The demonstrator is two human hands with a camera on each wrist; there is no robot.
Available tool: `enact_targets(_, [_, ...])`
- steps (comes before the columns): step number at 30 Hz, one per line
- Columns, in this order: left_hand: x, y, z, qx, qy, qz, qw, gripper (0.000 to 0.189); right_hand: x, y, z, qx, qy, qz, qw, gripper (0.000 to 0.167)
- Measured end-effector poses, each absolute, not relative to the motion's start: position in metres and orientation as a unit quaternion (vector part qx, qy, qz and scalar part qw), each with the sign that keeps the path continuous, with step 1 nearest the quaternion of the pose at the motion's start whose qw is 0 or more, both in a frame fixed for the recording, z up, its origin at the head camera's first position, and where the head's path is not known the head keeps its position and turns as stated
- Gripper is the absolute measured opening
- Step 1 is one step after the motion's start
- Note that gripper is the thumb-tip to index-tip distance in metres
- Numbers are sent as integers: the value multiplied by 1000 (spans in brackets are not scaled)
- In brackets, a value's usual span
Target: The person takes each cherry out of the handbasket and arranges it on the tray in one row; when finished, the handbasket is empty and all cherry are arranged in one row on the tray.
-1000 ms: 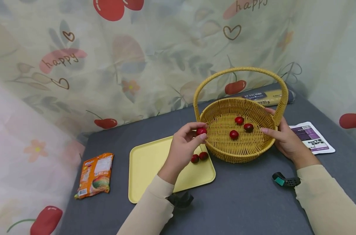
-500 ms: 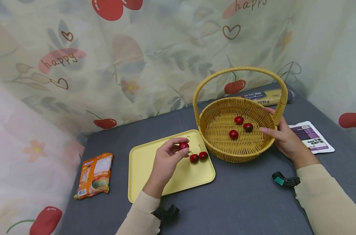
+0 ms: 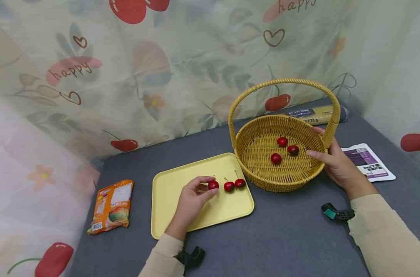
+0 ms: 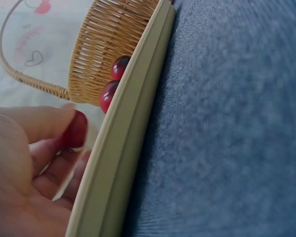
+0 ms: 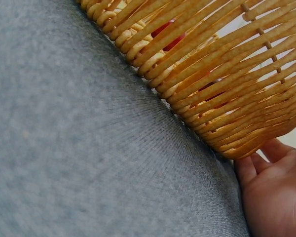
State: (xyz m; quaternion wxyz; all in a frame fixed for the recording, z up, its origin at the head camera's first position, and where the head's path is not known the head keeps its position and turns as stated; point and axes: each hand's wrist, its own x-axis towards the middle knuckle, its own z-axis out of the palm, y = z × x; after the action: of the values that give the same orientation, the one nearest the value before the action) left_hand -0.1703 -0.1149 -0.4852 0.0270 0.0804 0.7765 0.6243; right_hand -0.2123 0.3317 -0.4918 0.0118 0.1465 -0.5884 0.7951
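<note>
My left hand (image 3: 191, 197) pinches a dark red cherry (image 3: 213, 185) between thumb and fingers, low over the yellow tray (image 3: 168, 207). In the left wrist view the same cherry (image 4: 77, 130) shows between the thumb and a finger. Two more cherries with stems (image 3: 229, 187) lie on the tray just right of the hand. With thumb inside and fingers behind the wall, my right hand (image 3: 339, 165) holds the right side of a wicker basket (image 3: 265, 184). Inside the basket lie three cherries (image 3: 276, 158). Its handle arches upright.
An orange snack packet (image 3: 113, 206) lies left of the tray. Behind the basket is a spaghetti packet (image 3: 313, 114), and a purple and white pouch (image 3: 372, 163) lies by the right hand. Patterned cloth (image 3: 182, 77) hangs behind the grey-covered table (image 3: 282, 234).
My left hand has moved left and down from the basket's rim to the tray, the cherry still between its fingers. The right hand and basket have stayed in place.
</note>
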Motion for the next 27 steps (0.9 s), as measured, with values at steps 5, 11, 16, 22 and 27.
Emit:
enact_targets(5, [-169,-115,-492,88,812,577,11,30,-212,332,-493,154,-583,798,13,71])
enact_targets(11, [-167,-113,-494,88,833,547,17,28,-212,332,-493,157,-583,797,13,71])
enact_targets(16, [-167,-113,-496,93,844,528,9,27,-212,331,-494,156,-581,798,14,71])
enact_targets(22, [-168,-110,-499,116,853,509,-29,26,-212,331,-494,155,-581,799,13,71])
enact_targets(27, [-168,-108,-498,110,856,503,-35,27,-212,331,-493,151,-580,800,11,71])
